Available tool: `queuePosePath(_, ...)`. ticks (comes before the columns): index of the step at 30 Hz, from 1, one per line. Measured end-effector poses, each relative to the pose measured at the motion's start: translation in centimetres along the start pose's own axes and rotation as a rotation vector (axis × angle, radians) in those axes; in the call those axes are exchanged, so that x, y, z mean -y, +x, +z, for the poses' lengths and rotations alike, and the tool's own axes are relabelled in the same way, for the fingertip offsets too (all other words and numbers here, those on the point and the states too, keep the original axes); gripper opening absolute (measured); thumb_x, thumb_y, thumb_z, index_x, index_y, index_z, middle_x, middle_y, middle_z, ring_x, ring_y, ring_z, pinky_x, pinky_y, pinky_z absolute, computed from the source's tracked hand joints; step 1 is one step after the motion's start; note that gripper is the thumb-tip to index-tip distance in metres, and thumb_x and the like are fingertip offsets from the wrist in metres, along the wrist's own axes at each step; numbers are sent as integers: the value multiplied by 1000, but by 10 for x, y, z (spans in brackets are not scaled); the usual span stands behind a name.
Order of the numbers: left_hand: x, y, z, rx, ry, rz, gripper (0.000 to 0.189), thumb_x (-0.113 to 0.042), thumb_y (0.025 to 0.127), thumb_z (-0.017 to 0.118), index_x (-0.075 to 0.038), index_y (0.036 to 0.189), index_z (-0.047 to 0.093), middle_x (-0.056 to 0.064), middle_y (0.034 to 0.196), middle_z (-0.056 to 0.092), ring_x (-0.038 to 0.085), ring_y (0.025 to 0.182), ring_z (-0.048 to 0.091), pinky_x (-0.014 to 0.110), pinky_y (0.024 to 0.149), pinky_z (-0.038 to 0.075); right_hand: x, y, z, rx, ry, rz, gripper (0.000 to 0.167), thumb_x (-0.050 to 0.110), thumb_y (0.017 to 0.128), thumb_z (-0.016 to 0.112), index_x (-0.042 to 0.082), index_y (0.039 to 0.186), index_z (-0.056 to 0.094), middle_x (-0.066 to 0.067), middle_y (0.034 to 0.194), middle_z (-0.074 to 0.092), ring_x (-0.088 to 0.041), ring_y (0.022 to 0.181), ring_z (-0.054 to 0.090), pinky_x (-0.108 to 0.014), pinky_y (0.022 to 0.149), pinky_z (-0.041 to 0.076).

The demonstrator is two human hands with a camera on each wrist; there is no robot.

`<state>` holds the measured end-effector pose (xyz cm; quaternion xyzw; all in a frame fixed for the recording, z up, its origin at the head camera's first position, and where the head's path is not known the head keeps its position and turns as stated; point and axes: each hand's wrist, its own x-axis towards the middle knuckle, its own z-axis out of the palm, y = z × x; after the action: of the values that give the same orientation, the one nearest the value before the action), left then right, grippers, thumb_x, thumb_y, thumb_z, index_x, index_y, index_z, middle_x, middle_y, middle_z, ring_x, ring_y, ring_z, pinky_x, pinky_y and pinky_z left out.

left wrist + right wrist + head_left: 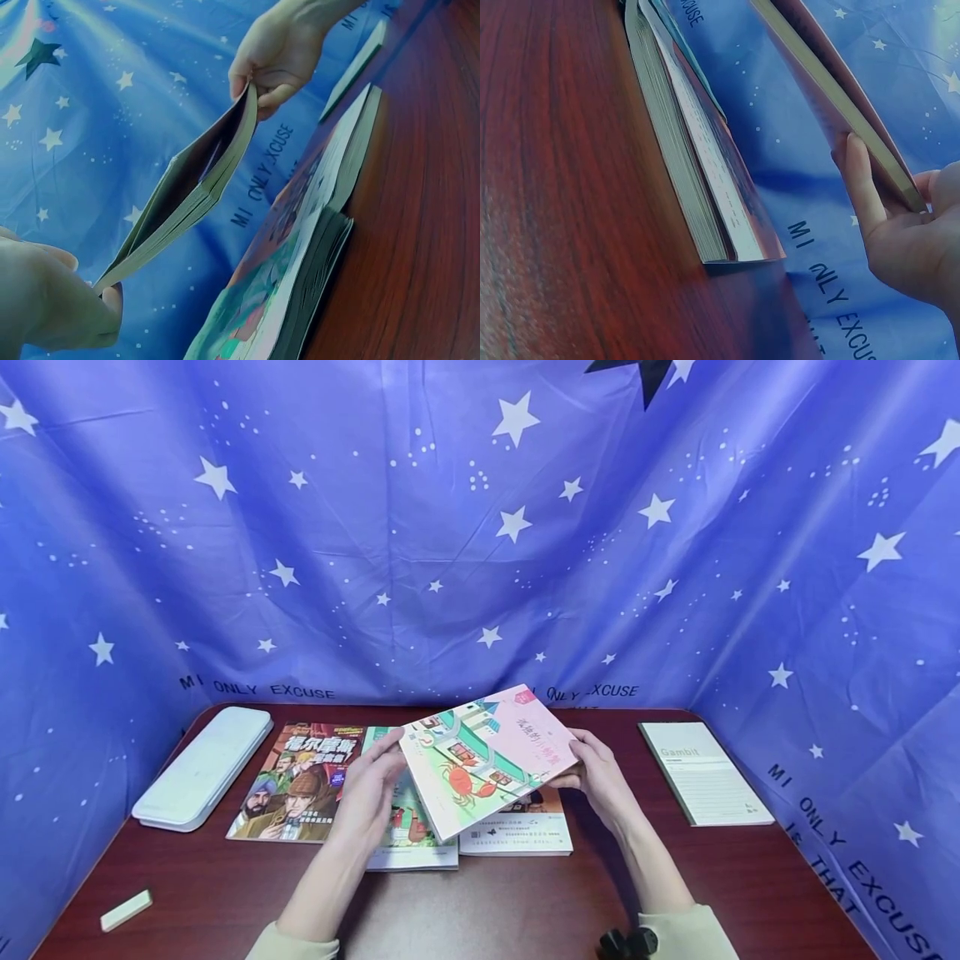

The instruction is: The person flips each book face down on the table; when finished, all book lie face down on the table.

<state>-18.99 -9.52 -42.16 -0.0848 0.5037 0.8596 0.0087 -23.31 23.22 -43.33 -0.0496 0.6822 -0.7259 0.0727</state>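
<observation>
A paperback with a pink and green cover showing a red crab is held up above the table, tilted. My left hand pinches it at its left edge, and my right hand grips the opposite edge. The left wrist view shows its pages slightly parted, with a dark gap under the cover. Below it lie a green-covered book and a book with a white lower strip, both partly hidden by the raised one. Left of these, partly behind my left hand, is a comic-style book with a detective on its cover.
A pale pencil case lies at the table's left side, with a white eraser-like block nearer the front. On the right is a notepad marked Gambit. A blue starry curtain surrounds the dark red wooden table.
</observation>
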Motion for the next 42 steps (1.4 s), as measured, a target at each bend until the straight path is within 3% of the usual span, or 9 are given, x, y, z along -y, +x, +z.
queuePosePath(6,-1,1,-2,15,51,4,57,4,100,48,1,155,38,17,159,44,17,140,49,30,124,36,0,-3,-2,33,-5,-5,41,12,110,30,-5,147,37,1,98,75,-15,80,76,-32,69,66)
queuePosePath(9,-1,2,-4,12,61,10,56,4,100,48,0,155,39,17,159,45,18,141,48,32,126,34,1,-3,-2,27,-36,-6,42,14,110,35,-3,148,39,3,95,73,-12,75,71,-28,66,63)
queuePosePath(16,-3,4,-5,-27,95,37,59,9,96,51,-1,153,43,17,151,49,15,130,51,15,104,49,4,-3,-1,45,-68,-19,44,15,110,42,0,151,36,5,77,64,-7,60,59,-21,55,53)
queuePosePath(18,-2,5,-5,-50,95,51,61,12,93,54,-3,151,46,11,142,51,13,125,51,13,100,50,5,-3,-1,71,-38,-30,46,14,110,42,-2,153,33,5,78,65,-7,59,60,-20,54,53)
queuePosePath(24,0,7,-5,-137,46,113,52,14,91,57,-1,141,56,-6,110,62,8,110,57,15,92,53,7,-4,-1,118,43,-73,54,15,110,47,-5,155,27,3,89,71,-7,62,67,-21,57,59)
queuePosePath(31,-6,3,-5,-188,16,188,34,11,92,62,-9,119,65,-10,99,69,5,100,62,17,85,54,8,-3,0,117,78,-121,43,14,109,50,-2,147,38,0,94,74,-10,66,70,-23,63,62)
queuePosePath(35,-9,2,-5,-211,18,218,29,10,92,66,-14,107,59,-11,91,70,3,92,66,18,84,56,8,-3,0,117,101,-153,34,13,108,51,0,139,43,0,94,75,-10,67,72,-24,64,63)
queuePosePath(38,-12,2,-7,-203,29,222,32,8,92,68,-14,112,55,-13,89,71,3,92,67,19,85,56,7,-3,0,112,109,-170,29,12,108,51,1,135,46,1,94,76,-11,68,73,-25,64,64)
queuePosePath(42,-14,1,-7,-185,66,220,42,6,93,69,-9,130,58,-16,89,73,3,97,67,19,87,56,7,-4,0,103,107,-183,24,11,108,51,3,131,50,0,95,78,-12,69,74,-26,65,64)
